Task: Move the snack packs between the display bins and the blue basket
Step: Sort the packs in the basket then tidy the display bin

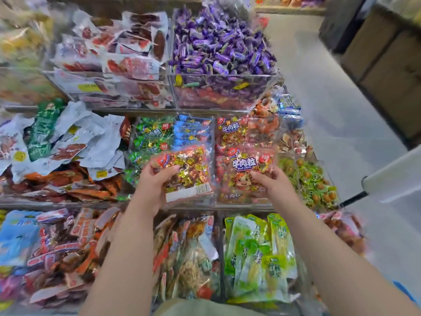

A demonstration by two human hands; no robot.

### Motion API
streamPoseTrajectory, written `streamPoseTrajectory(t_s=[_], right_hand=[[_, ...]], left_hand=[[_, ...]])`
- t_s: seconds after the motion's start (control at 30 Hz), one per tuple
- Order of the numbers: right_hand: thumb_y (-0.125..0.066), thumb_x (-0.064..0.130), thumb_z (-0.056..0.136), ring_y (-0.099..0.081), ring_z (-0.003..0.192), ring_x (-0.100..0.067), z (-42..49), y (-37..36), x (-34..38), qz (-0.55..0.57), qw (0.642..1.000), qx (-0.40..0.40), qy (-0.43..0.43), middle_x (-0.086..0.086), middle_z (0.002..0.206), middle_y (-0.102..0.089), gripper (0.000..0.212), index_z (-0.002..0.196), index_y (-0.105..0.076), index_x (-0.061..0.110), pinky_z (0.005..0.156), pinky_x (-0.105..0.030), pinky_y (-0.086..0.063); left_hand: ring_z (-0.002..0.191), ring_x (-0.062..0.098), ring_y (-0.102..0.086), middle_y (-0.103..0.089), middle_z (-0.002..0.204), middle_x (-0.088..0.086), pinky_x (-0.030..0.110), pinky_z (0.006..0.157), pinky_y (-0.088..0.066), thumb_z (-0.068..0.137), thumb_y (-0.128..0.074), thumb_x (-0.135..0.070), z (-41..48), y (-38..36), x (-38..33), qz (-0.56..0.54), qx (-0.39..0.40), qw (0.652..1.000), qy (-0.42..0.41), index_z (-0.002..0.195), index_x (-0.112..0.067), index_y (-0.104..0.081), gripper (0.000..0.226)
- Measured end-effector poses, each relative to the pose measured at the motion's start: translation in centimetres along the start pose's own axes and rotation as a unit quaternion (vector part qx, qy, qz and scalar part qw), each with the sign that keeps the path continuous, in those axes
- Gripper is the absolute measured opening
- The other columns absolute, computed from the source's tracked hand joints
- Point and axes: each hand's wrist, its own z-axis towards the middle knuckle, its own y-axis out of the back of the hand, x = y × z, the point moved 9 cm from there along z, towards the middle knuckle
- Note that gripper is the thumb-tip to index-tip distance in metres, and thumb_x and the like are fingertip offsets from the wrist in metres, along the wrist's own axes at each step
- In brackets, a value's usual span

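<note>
Nearest my body, low bins: green and yellow clear pouches (pixel 257 254) stand packed on the right, with brown and orange snack bags (pixel 186 252) beside them on the left.
Left hand (pixel 151 188): my fingers curl round a red clear pack of gold-wrapped sweets (pixel 185 173), barcode side up, held over the middle row.
Right hand (pixel 274 187): I pinch the lower part of a red cartoon-faced beef cube pack (pixel 245 172), which lies on others in its clear plastic bin (pixel 239 202).
Farthest row: purple wrapped candies (pixel 221 49) are heaped on the right, white and red meat packets (pixel 114 53) on the left.
</note>
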Motion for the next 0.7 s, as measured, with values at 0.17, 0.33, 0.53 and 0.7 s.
streamPoseTrajectory(t_s=[0.17, 0.33, 0.53, 0.7], right_hand=[[-0.077, 0.044, 0.072, -0.052, 0.081, -0.001, 5.2, -0.9, 3.2, -0.082, 0.996, -0.024, 0.035, 0.016, 0.093, -0.055, 0.047, 0.105, -0.047, 0.028, 0.063, -0.020, -0.041], [-0.075, 0.040, 0.076, -0.059, 0.092, -0.016, 10.4, -4.1, 3.7, -0.109, 0.993, -0.006, 0.039, -0.002, 0.112, -0.059, 0.056, 0.120, -0.052, 0.015, 0.069, -0.024, -0.053], [-0.071, 0.041, 0.080, -0.058, 0.102, -0.023, 14.1, -4.7, 2.2, -0.117, 0.992, -0.046, 0.023, -0.001, 0.122, -0.055, 0.058, 0.127, -0.045, 0.019, 0.086, -0.039, -0.050], [-0.067, 0.043, 0.083, -0.039, 0.128, -0.029, 15.5, -5.3, 1.9, -0.230, 0.967, -0.109, 0.027, -0.012, 0.140, -0.037, 0.074, 0.139, -0.031, 0.010, 0.108, -0.042, -0.035]], left_hand=[[0.080, 0.027, -0.073, -0.073, 0.091, 0.006, 0.049, 0.062, -0.058, 0.064, -0.079, -0.019, 2.5, -1.3, 0.0, 0.036, 0.028, 0.998, 0.032, 0.107, -0.024, -0.061, 0.047], [0.071, 0.025, -0.072, -0.074, 0.084, 0.005, 0.044, 0.050, -0.057, 0.068, -0.075, -0.026, 4.3, -1.3, -0.7, 0.054, 0.026, 0.997, 0.057, 0.110, -0.017, -0.060, 0.046], [0.082, 0.033, -0.070, -0.073, 0.091, 0.009, 0.055, 0.066, -0.058, 0.066, -0.074, -0.032, 6.2, 0.5, -1.5, 0.073, 0.010, 0.995, 0.068, 0.103, -0.016, -0.064, 0.041], [0.073, 0.025, -0.073, -0.074, 0.082, 0.005, 0.040, 0.052, -0.056, 0.063, -0.077, -0.028, 7.0, 0.9, -2.2, 0.046, 0.007, 0.998, 0.051, 0.092, -0.019, -0.065, 0.032]])
